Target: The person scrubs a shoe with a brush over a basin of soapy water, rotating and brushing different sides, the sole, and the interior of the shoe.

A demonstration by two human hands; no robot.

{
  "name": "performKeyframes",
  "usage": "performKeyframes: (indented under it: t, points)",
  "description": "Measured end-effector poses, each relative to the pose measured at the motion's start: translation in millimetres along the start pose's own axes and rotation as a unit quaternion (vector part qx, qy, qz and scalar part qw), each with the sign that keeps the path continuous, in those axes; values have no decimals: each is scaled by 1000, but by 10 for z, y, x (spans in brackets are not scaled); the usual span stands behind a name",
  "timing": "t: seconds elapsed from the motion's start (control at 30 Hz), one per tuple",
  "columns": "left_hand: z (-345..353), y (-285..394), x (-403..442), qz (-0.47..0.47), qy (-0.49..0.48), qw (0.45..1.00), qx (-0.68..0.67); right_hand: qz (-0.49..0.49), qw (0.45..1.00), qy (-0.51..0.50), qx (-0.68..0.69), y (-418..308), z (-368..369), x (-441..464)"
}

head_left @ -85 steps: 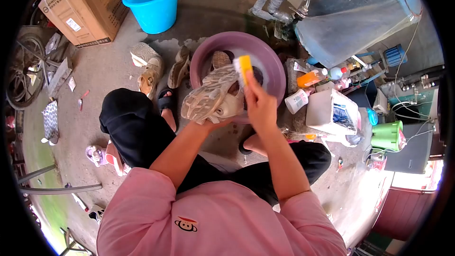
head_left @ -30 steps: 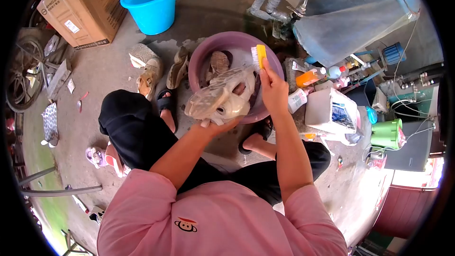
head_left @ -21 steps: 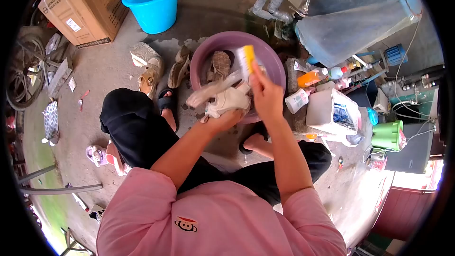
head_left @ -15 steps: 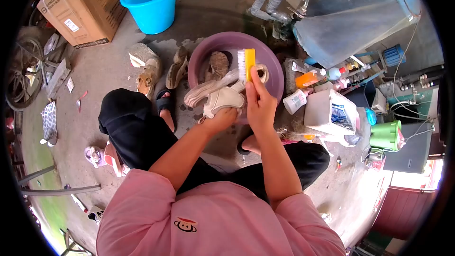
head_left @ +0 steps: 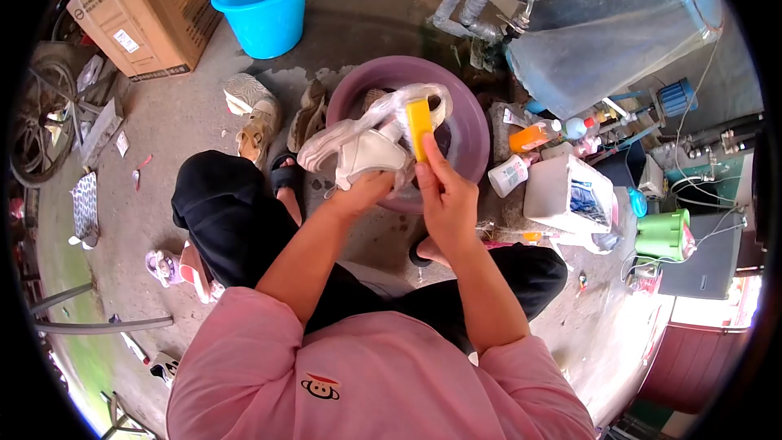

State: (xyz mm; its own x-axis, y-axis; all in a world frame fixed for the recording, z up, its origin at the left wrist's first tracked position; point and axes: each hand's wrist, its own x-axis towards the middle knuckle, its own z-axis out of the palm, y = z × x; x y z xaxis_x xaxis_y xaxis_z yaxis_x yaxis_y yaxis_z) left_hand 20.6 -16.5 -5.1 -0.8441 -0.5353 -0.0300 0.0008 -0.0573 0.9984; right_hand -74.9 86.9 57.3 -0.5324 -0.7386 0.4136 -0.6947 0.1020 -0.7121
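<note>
Gripping a yellow-backed, white-bristled brush, the right hand held it against the cream shoe gripped by the left hand.

Both arms are stretched forward from pink sleeves, elbows bent slightly outward. The left hand is turned under, its fingers partly hidden; the right hand is raised beside it, thumb and fingers closed in a pinch.
</note>
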Motion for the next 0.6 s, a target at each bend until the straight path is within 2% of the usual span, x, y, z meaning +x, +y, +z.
performKeyframes:
  t: [0.07,0.1,0.13,0.2,0.23,0.27,0.33,0.43,0.47,0.5,0.53,0.57,0.6]
  points:
    - [-14,116,-16,108,-3,974,198,0,999,-5,-36,65,-77,63]
    - [43,49,-20,98,5,968,231,-41,997,26,-59,167,-87,172]
    - [100,28,-24,87,12,960,264,-13,998,28,-63,176,-92,226]
    - [153,45,-11,212,56,899,378,40,996,32,-75,160,-150,298]
    - [72,188,-34,125,-3,932,339,62,997,6,-54,83,-148,238]
    - [46,169,-10,141,13,946,291,-42,998,42,-17,99,-21,155]
    - [24,128,0,134,33,963,229,-25,999,-2,26,-2,6,-19]
    - [68,134,-23,46,31,976,209,-1,997,-54,-62,101,-127,73]
    - [103,138,-28,0,17,977,213,0,996,-27,-90,186,-155,176]
    - [148,-42,-26,314,110,825,457,55,994,-14,-89,228,-199,269]
    - [175,-74,-39,325,122,796,496,109,990,-3,-88,249,-236,319]
    - [179,-91,-35,335,137,764,534,94,994,13,-44,240,-202,292]
    - [127,-93,-13,293,103,837,451,80,996,29,1,196,-126,223]
